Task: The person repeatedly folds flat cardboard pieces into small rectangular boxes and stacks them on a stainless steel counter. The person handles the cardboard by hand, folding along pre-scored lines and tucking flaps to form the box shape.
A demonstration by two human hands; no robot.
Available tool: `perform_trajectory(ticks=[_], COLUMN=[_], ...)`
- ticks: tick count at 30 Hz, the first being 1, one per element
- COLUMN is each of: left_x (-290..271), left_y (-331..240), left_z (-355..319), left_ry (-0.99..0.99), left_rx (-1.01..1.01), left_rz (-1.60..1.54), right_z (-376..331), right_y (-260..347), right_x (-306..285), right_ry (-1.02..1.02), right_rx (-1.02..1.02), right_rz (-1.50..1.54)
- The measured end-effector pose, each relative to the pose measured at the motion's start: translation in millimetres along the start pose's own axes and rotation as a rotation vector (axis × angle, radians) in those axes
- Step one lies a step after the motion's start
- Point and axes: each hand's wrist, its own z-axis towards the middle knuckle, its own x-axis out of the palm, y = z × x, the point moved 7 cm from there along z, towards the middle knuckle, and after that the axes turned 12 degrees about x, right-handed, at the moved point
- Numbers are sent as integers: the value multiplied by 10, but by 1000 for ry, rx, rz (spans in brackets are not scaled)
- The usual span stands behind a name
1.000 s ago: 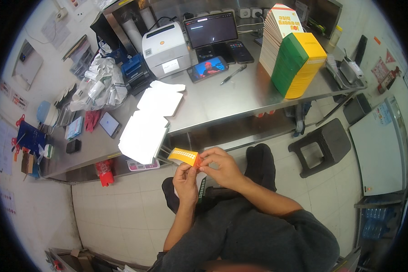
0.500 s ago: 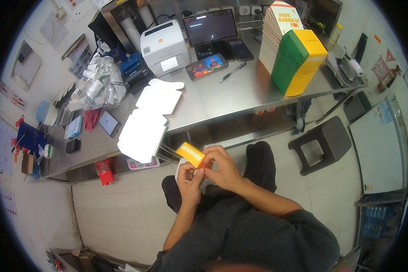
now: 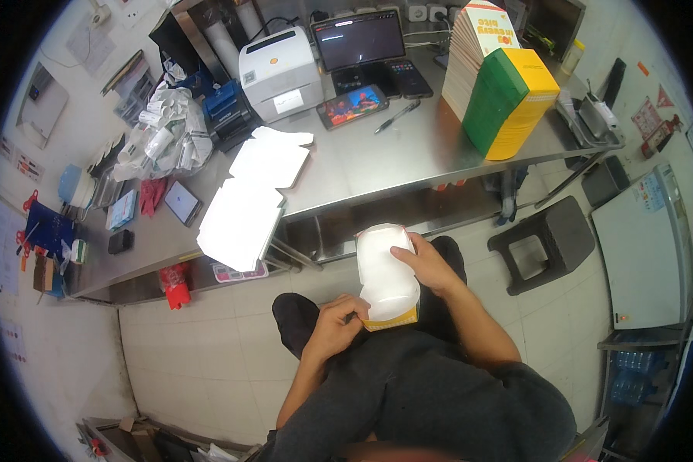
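Observation:
Over my lap is a paper food box (image 3: 385,266), white inside and yellow on its outer front edge, with its lid part folded back away from me. My right hand (image 3: 430,267) holds the lid part at its right side, thumb on the white inner face. At the near left corner, the fingers of my left hand (image 3: 337,323) pinch the yellow edge. Flat white box blanks (image 3: 239,223) lie at the front of the steel table. Farther right stand a stack of green and yellow folded cartons (image 3: 508,108) and a stack of pale cartons (image 3: 462,73).
On the steel table (image 3: 346,165) are a label printer (image 3: 281,73), a tablet (image 3: 359,38), a phone (image 3: 353,106), a pen (image 3: 397,116) and a bag of paper rolls (image 3: 165,138). A dark plastic stool (image 3: 547,246) stands at the right, beside a white fridge (image 3: 643,246).
The box has turned from its yellow outside to its white inside and now stands opened out. Both hands have moved right and farther apart, the left one also lower.

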Motion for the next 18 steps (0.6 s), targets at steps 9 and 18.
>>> perform_trajectory(ticks=[9,18], left_x=[-428,-542], left_y=[166,79], left_z=[136,357], left_ry=[-605,-644], left_rx=[-141,-198], left_rz=[-290,-575], right_z=[82,-127], right_y=[-7,227], right_x=[488,1029], right_ry=[118,469], right_rx=[-142,61], right_rz=[50,250])
